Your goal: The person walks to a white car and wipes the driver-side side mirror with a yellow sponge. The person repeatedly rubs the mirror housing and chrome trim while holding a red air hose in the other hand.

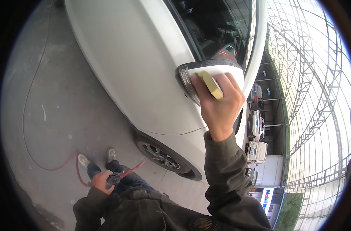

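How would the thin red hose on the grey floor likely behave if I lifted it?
Probably floppy: the thin red hose lies in long, loose curves on the grey floor. Any short stretch should be light, since it looks slim. It might kink if pulled, given its apparent sharp bend beside the pale left shoe.

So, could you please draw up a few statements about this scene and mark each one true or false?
1. The right hand holds a yellow pad at the white side mirror. True.
2. The left hand is empty. False: it holds a dark object with a red tube extending from it.
3. The car is white. True.
4. The wheel is off the car. False: it sits in its arch.
5. A thin red hose curves across the grey floor. True.
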`<action>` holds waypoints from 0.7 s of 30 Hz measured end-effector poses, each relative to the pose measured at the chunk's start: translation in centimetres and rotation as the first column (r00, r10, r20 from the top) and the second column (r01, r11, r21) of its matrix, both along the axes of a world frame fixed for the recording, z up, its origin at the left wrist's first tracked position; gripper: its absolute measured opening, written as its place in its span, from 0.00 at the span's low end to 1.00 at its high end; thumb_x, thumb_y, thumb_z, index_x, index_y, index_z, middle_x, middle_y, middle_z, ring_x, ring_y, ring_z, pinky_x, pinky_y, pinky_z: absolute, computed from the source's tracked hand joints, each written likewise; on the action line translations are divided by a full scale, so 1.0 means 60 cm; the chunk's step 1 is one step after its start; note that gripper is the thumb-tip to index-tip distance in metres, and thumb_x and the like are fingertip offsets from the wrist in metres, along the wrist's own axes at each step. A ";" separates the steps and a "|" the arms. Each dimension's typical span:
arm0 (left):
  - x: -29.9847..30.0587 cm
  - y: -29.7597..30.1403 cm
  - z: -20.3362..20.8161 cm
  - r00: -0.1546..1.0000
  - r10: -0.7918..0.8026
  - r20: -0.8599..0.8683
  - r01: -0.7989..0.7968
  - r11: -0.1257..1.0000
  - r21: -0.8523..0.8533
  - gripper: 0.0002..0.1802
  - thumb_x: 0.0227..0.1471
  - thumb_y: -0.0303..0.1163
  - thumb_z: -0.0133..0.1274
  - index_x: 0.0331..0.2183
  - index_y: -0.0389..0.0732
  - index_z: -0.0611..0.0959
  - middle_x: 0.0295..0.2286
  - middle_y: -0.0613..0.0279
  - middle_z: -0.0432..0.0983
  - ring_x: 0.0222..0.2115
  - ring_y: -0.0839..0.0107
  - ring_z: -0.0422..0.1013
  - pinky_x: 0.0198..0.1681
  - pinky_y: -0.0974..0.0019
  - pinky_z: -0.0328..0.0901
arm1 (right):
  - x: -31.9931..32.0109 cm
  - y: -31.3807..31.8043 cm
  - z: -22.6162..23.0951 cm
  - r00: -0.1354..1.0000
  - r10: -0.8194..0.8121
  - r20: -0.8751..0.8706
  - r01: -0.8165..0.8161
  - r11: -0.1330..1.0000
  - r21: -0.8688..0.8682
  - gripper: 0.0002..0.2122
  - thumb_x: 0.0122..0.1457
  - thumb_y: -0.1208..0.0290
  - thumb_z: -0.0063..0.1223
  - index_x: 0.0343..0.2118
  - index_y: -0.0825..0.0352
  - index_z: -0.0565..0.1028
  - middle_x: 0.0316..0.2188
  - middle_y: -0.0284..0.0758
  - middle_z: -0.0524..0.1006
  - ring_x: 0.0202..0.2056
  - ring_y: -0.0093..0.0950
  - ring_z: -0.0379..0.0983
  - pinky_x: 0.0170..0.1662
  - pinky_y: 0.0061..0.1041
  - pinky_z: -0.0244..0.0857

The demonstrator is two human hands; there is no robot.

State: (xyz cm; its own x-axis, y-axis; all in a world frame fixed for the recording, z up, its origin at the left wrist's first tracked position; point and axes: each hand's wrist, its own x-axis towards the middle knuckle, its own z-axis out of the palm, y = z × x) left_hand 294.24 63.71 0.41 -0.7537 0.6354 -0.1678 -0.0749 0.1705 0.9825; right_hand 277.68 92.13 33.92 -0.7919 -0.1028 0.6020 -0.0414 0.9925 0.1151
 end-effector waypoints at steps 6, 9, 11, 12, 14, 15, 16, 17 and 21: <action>0.005 -0.009 -0.005 1.000 0.015 -0.021 -0.015 1.000 -0.006 0.16 0.42 0.24 0.62 0.38 0.37 0.83 0.33 0.45 0.81 0.37 0.40 0.78 0.40 0.49 0.71 | 0.021 -0.001 0.002 0.998 -0.051 0.034 0.052 0.998 -0.029 0.12 0.52 0.68 0.77 0.29 0.67 0.82 0.26 0.36 0.79 0.25 0.38 0.78 0.30 0.33 0.69; 0.004 -0.009 -0.011 0.998 0.032 -0.045 -0.032 0.999 -0.001 0.17 0.41 0.24 0.62 0.38 0.37 0.83 0.33 0.45 0.80 0.37 0.40 0.77 0.41 0.49 0.71 | -0.007 -0.008 0.011 0.995 -0.083 0.047 0.083 0.997 0.010 0.12 0.53 0.66 0.77 0.31 0.66 0.83 0.27 0.37 0.79 0.26 0.40 0.78 0.31 0.34 0.70; 0.002 -0.011 -0.008 0.998 0.039 -0.041 -0.039 0.999 0.003 0.17 0.41 0.24 0.62 0.38 0.37 0.82 0.33 0.45 0.80 0.37 0.40 0.77 0.41 0.48 0.71 | -0.003 -0.004 0.011 0.998 -0.041 0.056 0.041 0.999 -0.010 0.12 0.53 0.66 0.77 0.31 0.67 0.83 0.27 0.37 0.79 0.26 0.39 0.78 0.31 0.33 0.70; 0.003 -0.013 -0.005 0.999 0.046 -0.026 -0.046 0.999 0.002 0.17 0.41 0.24 0.62 0.38 0.37 0.82 0.33 0.45 0.80 0.37 0.40 0.77 0.41 0.48 0.71 | 0.001 0.000 0.011 0.998 -0.015 0.056 0.016 1.000 -0.022 0.12 0.53 0.66 0.77 0.31 0.67 0.83 0.27 0.37 0.79 0.25 0.39 0.78 0.31 0.33 0.70; 0.003 -0.019 -0.003 0.999 0.050 -0.019 -0.050 0.999 -0.004 0.17 0.41 0.25 0.62 0.38 0.37 0.82 0.33 0.45 0.80 0.37 0.40 0.77 0.41 0.48 0.71 | 0.018 0.022 0.022 0.998 -0.026 0.064 0.029 0.999 -0.038 0.13 0.52 0.67 0.79 0.30 0.69 0.83 0.27 0.36 0.80 0.24 0.34 0.79 0.29 0.33 0.70; 0.003 -0.022 -0.003 0.999 0.046 -0.026 -0.047 0.999 -0.010 0.17 0.41 0.25 0.63 0.38 0.37 0.82 0.33 0.45 0.80 0.37 0.40 0.77 0.41 0.48 0.71 | 0.017 0.030 0.032 0.998 -0.046 0.039 0.048 0.997 -0.058 0.13 0.51 0.67 0.79 0.30 0.69 0.83 0.26 0.37 0.80 0.24 0.34 0.78 0.28 0.33 0.70; 0.001 -0.025 -0.003 0.999 0.044 -0.033 -0.044 0.999 -0.015 0.17 0.41 0.25 0.63 0.38 0.37 0.82 0.33 0.45 0.80 0.37 0.40 0.77 0.41 0.48 0.71 | 0.010 0.036 0.040 0.998 -0.065 0.014 0.066 0.995 -0.079 0.13 0.51 0.66 0.79 0.30 0.69 0.83 0.26 0.37 0.80 0.24 0.34 0.78 0.28 0.32 0.69; -0.001 -0.024 -0.001 0.998 0.042 -0.043 -0.043 0.999 -0.018 0.17 0.41 0.25 0.63 0.38 0.37 0.82 0.33 0.45 0.80 0.37 0.40 0.77 0.41 0.48 0.71 | 0.000 0.038 0.036 0.996 -0.047 -0.078 0.037 0.991 -0.127 0.13 0.52 0.67 0.79 0.29 0.69 0.82 0.25 0.36 0.80 0.23 0.34 0.77 0.28 0.32 0.69; -0.002 -0.016 0.005 0.998 0.059 -0.038 -0.060 0.998 -0.026 0.16 0.42 0.25 0.62 0.38 0.38 0.82 0.32 0.45 0.80 0.37 0.40 0.77 0.41 0.49 0.71 | 0.010 0.010 -0.016 0.996 -0.012 -0.093 0.004 0.997 -0.082 0.13 0.54 0.69 0.77 0.27 0.69 0.79 0.24 0.37 0.78 0.22 0.36 0.76 0.28 0.33 0.68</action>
